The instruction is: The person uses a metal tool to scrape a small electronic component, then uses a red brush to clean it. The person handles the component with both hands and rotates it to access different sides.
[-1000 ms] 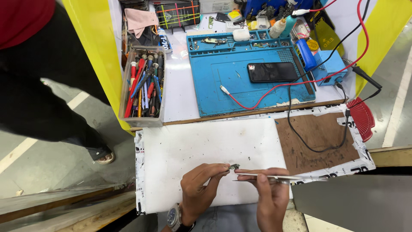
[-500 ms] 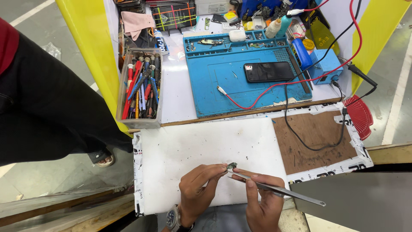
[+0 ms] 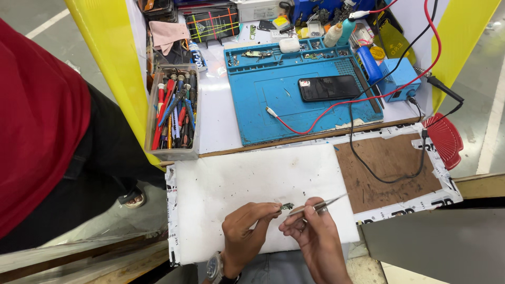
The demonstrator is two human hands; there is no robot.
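Left hand (image 3: 246, 236): thumb and forefinger pressed together in a pinching grip on a small green circuit part (image 3: 286, 206), held just above the white sheet (image 3: 236, 184). A wristwatch (image 3: 214, 267) sits on that wrist.

Right hand (image 3: 314, 239): fingers closed around metal tweezers (image 3: 315, 206), whose tips touch the right side of the circuit part. The rear end of the tweezers points up and to the right, over the sheet's edge.

The white sheet covers the near part of the tabletop (image 3: 215, 110) and is speckled with small dark marks. Just to its right lies a brown board (image 3: 389, 168), crossed by a black cable (image 3: 368, 168). A red fan-shaped piece (image 3: 446, 139) rests at the tabletop's right edge.

Further back: a blue work mat (image 3: 284, 105) with a dark phone (image 3: 329, 87) lying flat on it, screen blank. A red wire (image 3: 336, 113) runs across the mat. To the left of the mat stands a clear bin (image 3: 173, 113) packed with screwdrivers and other hand tools. A blue box (image 3: 398, 79) stands at the mat's right.

Far end: small bottles, trays and loose parts, too cluttered to tell apart.

Left of the tabletop stands another person, red shirt (image 3: 37, 131), dark trousers.
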